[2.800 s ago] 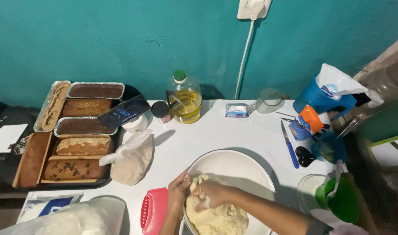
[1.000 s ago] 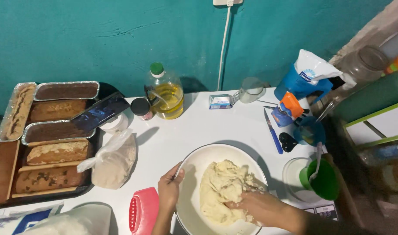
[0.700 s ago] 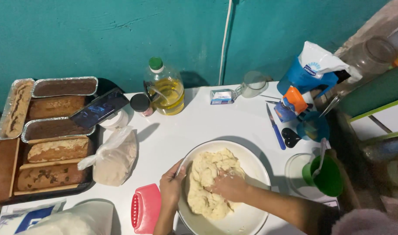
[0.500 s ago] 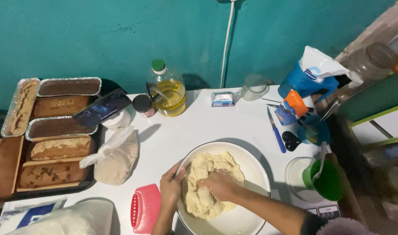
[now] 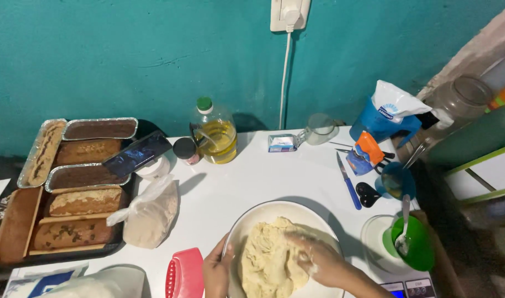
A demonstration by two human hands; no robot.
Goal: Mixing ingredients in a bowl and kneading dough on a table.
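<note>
Right hand [image 5: 313, 259] on dough [image 5: 266, 259], bowl [image 5: 252, 218]

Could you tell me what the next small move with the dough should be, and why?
Probably press the right hand down and fold the dough inward. The dough looks rough and shaggy, that hand lies flat on top of it with flour on its fingers, and the left hand grips the white bowl at its rim.

Ahead of your hands [image 5: 319, 262] the table [image 5: 263, 176] lies open; red container [image 5: 184, 274] crowds left, green bowl [image 5: 413, 243] right.
</note>
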